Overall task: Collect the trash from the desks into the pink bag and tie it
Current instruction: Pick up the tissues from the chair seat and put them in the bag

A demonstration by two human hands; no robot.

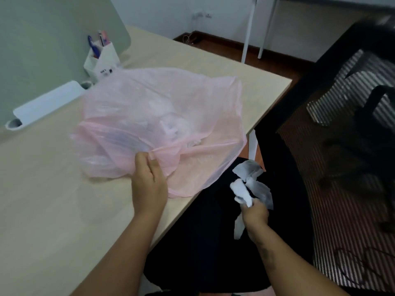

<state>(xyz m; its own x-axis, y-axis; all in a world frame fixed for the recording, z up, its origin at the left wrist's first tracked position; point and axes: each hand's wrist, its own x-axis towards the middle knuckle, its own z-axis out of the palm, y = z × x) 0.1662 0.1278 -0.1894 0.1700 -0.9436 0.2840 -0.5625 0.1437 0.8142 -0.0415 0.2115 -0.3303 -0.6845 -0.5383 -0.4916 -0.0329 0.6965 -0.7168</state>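
Right hand (pixel 254 212) clutches crumpled tissues (pixel 250 184) beside the desk (pixel 53 210); left hand (pixel 149 180) pinches the pink bag (pixel 162 116) rim, holding its mouth open for them.

A single wide-angle view from the person's head looks forward and steeply down, close above both hands, with the left hand (pixel 149 184) over the tabletop (pixel 53 210), the right hand (pixel 254 212) off its edge, the floor (pixel 342 221) right of it, and a partition (pixel 42 50) beyond the left.

Bare forearms (pixel 119 253), blk clothing (pixel 203 242) below.
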